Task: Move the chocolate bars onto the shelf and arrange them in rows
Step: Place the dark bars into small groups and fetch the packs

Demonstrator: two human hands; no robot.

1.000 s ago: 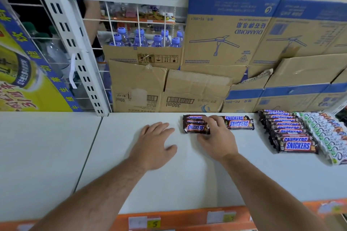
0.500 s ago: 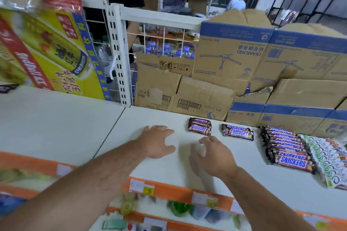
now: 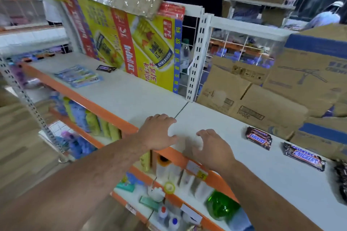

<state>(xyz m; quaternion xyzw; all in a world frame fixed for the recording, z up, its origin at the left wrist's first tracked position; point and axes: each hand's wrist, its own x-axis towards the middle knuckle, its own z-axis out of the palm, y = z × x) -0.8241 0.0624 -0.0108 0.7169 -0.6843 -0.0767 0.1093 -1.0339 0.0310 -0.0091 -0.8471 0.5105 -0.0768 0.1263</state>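
While hovering low over the near edge of the white shelf, both empty: left hand with fingers loosely spread and bent, above the seam between two shelf boards; right hand just to its right, fingers curled in a loose claw, gripping nothing. Cannot tell whether either touches the board.

To the right, a small stack of chocolate bars lying flat and slanted, near the cardboard boxes behind; a second pair just beyond, apart from the first. At the right frame edge, part of a dark row, too cut off to count. Far left, on the neighbouring board, one lone bar near a yellow drinks carton and some blue packets, well apart from the rest; probably the next to fetch.

Judged light, fairly stiff along the length, with a slick, crinkly wrapper; liable to slip off one another when stacked. Best pinched across the narrow width near the middle, thumb on one long edge and fingers on the other, not by the crimped ends. Should slide easily on the smooth board, so nudging into line with flat fingers ought to serve. Some risk of denting under a hard squeeze.
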